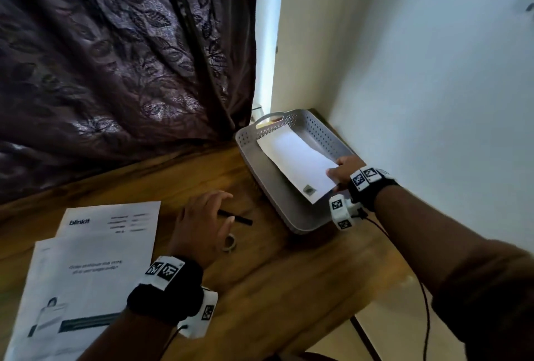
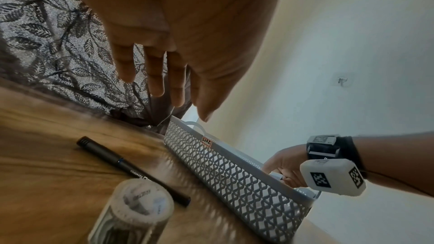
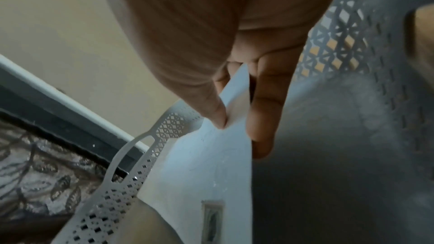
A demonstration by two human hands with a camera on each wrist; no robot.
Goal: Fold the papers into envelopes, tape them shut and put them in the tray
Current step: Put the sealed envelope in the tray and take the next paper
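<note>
A white folded envelope [image 1: 297, 163] with a small tape patch lies slanted inside the grey perforated tray [image 1: 268, 187] at the table's right end. My right hand [image 1: 341, 173] pinches the envelope's near corner between thumb and fingers; the right wrist view shows the envelope [image 3: 211, 170] above the tray floor [image 3: 340, 155]. My left hand [image 1: 202, 222] hovers with relaxed, spread fingers over a black pen [image 1: 239, 219] and a roll of tape [image 1: 229, 242], holding nothing. The left wrist view shows the pen [image 2: 131, 166], the tape roll [image 2: 138, 207] and the tray wall [image 2: 234, 177].
Two printed sheets [image 1: 95, 259] lie overlapped at the front left of the wooden table [image 1: 274, 288]. A dark patterned curtain [image 1: 115, 57] hangs behind. A pale wall [image 1: 433, 72] stands close on the right, right behind the tray.
</note>
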